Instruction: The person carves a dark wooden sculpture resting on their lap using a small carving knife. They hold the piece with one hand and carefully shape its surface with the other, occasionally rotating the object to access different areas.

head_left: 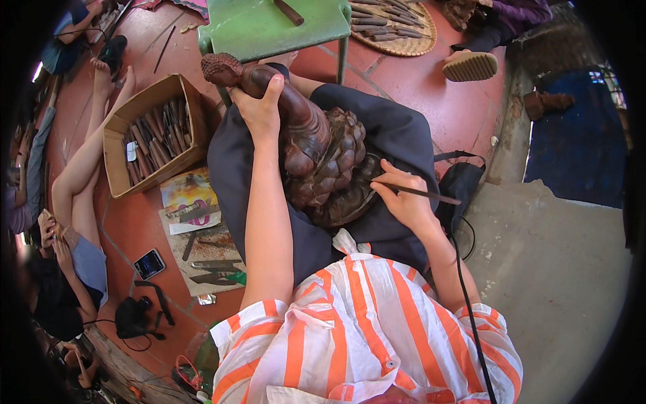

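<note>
A dark reddish-brown carved wooden statue (306, 128) lies tilted across my lap, its knobbly-haired head toward the green table. Scale-like or petal-like carving covers its middle, above a rounded base. My left hand (259, 111) is closed on the statue just below the head, thumb up along it. Beside the base, my right hand (406, 200) pinches a thin dark stick-like tool (431, 196). One end points at the carving; the other sticks out to the right. The tool's working tip is too small to make out.
A green table (269, 30) stands ahead with a tool on it. Left are a cardboard box (188, 148) of wooden-handled tools, blades on a board (178, 246) and a phone (149, 264). A woven tray (420, 44) holds more tools. Other people sit around; a cable hangs at my right.
</note>
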Action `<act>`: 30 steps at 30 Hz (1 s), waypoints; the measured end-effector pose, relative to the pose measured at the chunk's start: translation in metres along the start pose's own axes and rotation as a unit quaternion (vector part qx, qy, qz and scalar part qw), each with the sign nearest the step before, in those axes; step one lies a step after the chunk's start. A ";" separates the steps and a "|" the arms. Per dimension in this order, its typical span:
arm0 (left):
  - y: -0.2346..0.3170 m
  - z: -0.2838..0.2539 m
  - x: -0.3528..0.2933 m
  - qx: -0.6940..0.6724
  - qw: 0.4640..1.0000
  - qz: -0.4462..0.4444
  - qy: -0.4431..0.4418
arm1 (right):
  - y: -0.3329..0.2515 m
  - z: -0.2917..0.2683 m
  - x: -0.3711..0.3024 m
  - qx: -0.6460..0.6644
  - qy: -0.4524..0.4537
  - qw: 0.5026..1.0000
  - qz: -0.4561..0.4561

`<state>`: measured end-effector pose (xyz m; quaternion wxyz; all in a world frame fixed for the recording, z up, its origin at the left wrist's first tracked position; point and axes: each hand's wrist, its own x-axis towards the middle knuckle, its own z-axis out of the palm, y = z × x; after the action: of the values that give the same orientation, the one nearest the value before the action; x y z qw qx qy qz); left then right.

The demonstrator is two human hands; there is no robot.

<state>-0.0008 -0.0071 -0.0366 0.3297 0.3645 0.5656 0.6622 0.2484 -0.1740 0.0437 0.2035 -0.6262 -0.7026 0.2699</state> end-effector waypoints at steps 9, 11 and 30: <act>-0.002 -0.003 -0.002 0.029 1.000 0.002 0.002 | 0.011 -0.001 0.000 0.051 0.012 0.998 -0.017; -0.001 -0.001 0.000 0.030 0.999 0.009 0.006 | 0.019 -0.002 0.003 0.118 0.019 0.993 0.023; -0.001 0.001 0.000 0.007 1.000 0.003 -0.006 | 0.029 -0.001 0.003 0.157 0.025 0.985 0.060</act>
<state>-0.0003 -0.0065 -0.0377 0.3286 0.3728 0.5669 0.6570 0.2713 -0.1689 0.0258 0.3004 -0.6338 -0.6073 0.3733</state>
